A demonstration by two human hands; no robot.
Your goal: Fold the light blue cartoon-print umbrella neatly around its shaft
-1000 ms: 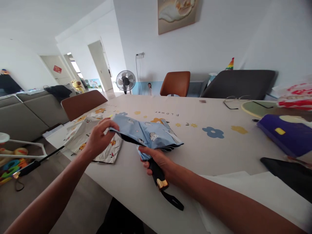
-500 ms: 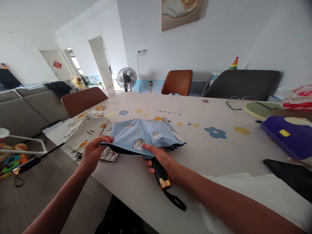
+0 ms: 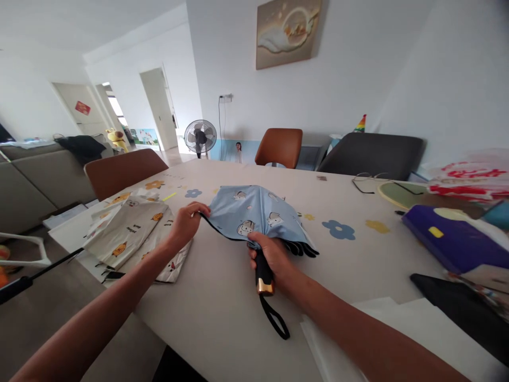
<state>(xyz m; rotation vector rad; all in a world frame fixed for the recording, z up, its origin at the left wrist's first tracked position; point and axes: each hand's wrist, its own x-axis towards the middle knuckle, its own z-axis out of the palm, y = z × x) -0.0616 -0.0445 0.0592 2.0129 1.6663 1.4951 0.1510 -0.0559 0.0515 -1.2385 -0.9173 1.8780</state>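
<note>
A folding umbrella with light blue cloth, printed with small cartoon animals and dark underneath, is held above the table, its folds partly loose. My right hand wraps round the black handle just below the cloth, the thumb lying over the fabric's lower edge. Below that hand show the handle's gold end and a black wrist strap hanging down. At the left, my left hand pinches a corner of the cloth and holds it out sideways. Beside it on the table lies another umbrella, off-white with yellow duck prints, its cloth crumpled.
The white table bears printed flowers. On its right are a purple box, a black flat item, white sheets, eyeglasses and a red-and-white plastic bag. Chairs and a fan stand beyond.
Both hands and the blue umbrella have shifted to the right in view. The left hand has lifted its corner, and the handle now hangs more upright. The camera view has tilted up slightly.
</note>
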